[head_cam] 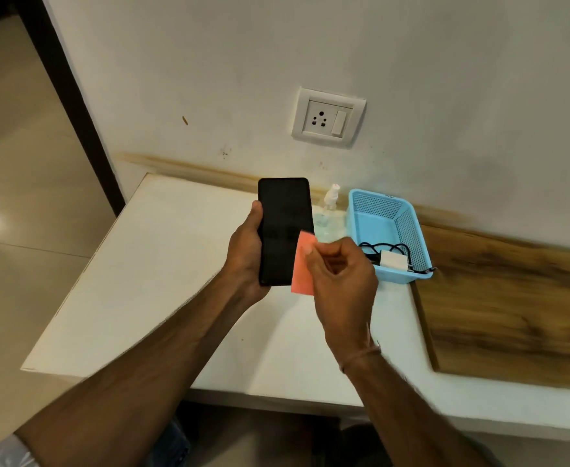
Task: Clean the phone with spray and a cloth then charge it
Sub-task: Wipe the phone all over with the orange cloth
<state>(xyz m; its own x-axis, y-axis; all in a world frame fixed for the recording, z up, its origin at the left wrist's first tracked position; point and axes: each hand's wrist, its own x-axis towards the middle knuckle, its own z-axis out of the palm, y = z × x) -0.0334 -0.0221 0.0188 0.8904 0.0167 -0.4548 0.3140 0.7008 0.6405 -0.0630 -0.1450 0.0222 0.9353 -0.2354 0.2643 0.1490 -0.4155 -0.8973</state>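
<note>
Left hand [246, 254] is gripping a black phone [283, 227], thumb on its left edge, above the tabletop's [162, 281] middle. Right hand [340, 274] is pinching a pink cloth [302, 267] w/ curled fingers at the screen's lower right. Spray bottle [329, 210] & basket [408, 230] w/ charger [393, 261] are sitting by the back edge.

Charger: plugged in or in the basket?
In the basket. The charger lies inside the basket; the socket holds no plug.
</note>
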